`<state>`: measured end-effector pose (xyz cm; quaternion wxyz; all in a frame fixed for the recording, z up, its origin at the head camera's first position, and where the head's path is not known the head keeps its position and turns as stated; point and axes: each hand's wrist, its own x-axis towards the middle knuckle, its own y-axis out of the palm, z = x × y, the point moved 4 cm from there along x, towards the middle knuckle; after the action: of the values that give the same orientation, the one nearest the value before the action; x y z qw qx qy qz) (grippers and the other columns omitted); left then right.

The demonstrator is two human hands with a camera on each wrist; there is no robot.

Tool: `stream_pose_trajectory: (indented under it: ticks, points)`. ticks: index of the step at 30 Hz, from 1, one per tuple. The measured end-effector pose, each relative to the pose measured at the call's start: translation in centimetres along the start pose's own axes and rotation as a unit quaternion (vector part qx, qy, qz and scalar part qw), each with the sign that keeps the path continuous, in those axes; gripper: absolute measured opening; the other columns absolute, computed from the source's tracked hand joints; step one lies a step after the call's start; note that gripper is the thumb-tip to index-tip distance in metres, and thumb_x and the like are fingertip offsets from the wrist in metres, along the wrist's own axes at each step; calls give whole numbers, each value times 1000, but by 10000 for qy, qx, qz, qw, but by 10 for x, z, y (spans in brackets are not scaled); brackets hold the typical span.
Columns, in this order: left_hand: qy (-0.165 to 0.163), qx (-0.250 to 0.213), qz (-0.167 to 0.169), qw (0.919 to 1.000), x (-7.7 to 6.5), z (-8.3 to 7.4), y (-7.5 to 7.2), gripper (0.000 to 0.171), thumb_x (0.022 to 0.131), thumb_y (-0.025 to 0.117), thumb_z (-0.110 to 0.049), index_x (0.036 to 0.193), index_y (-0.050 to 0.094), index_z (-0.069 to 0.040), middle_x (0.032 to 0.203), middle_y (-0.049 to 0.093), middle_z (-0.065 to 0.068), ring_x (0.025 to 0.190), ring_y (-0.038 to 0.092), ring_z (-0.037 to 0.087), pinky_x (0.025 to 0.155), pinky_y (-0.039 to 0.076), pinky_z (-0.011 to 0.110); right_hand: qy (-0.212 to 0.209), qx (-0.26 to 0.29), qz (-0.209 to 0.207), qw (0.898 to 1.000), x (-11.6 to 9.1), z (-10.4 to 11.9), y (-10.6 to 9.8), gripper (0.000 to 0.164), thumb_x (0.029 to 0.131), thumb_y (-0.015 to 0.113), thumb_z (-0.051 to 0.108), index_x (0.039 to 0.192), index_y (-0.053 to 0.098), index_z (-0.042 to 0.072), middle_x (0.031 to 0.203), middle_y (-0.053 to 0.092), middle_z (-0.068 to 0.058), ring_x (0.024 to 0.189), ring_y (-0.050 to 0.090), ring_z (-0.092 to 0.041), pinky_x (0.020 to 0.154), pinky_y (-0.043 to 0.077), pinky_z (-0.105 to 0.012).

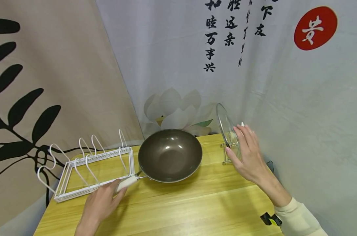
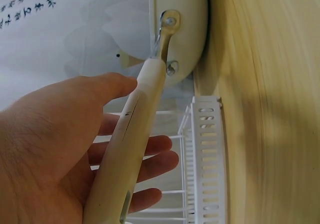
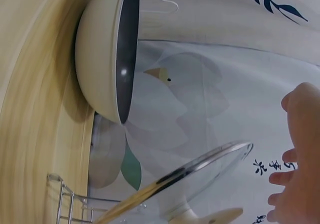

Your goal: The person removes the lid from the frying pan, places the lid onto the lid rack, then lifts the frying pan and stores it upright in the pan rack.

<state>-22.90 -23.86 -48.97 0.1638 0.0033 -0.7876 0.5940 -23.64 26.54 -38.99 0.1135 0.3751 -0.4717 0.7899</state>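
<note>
A wok (image 1: 170,155) with a dark inside and cream outside sits on the wooden table. Its cream handle (image 2: 127,139) points towards my left hand (image 1: 100,203), whose thumb lies along it while the fingers curl round underneath. On the right, a clear glass lid (image 1: 224,123) with a metal rim stands tilted on edge in a small wire stand (image 3: 62,196). My right hand (image 1: 249,157) is beside the lid with its fingers extended. In the right wrist view the hand is apart from the lid, and a cream knob (image 3: 185,215) shows on the lid's side.
A white rack (image 1: 78,194) with several upright loops stands left of the wok, close to the handle. Printed curtains hang behind the table (image 1: 190,209). A small black object (image 1: 270,219) lies by the right sleeve, and a dark thing (image 1: 270,166) shows behind the right wrist.
</note>
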Motion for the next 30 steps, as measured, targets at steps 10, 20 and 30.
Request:
stream_pose_trajectory:
  ticks: [10,20,30]
  points:
    - [-17,12,107,9999,0,2,0,41,96,72,-41,129,70,-16,99,78,11,67,64,19,50,45,39,-335,-123,-12,9994,3,20,2,71,94,61,36,155,42,4,159,44,-21,156,28,-44,130,16,-64]
    - [34,111,56,9999,0,3,1,37,95,74,-39,123,71,-16,89,75,8,67,66,23,49,46,41,-707,-93,-71,9974,1,42,7,70,97,57,41,155,44,3,159,45,-22,155,31,-45,130,19,-61]
    - [42,222,30,9997,-1,4,5,40,93,77,-38,125,70,-14,90,74,10,70,69,30,50,49,45,-1050,-11,-203,9943,0,61,14,69,101,53,46,154,46,3,157,48,-20,151,36,-47,131,18,-58]
